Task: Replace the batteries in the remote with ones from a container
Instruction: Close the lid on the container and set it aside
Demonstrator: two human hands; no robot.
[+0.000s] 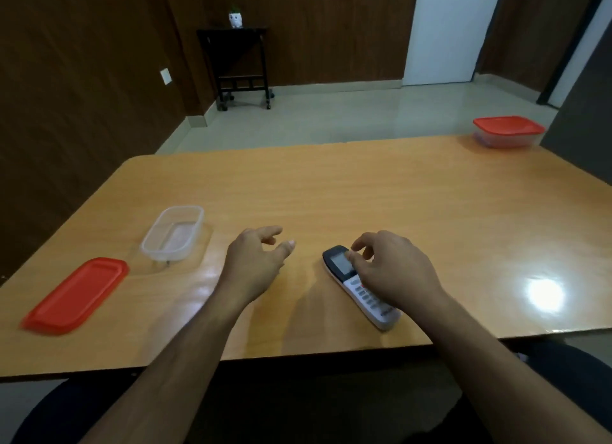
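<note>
remote (361,288) x1, face up on table (364,195) near front edge | right hand (394,271) over it, fingers loosely curled, tips touching screen end | left hand (255,261) relaxed, holding nothing | tubs x2: open (173,232) (lid (76,296) beside), lidded (508,132) far right corner

Red lid (76,296), clear container (172,233), white-and-black remote (356,286), orange wood-grain table (364,192).
</note>
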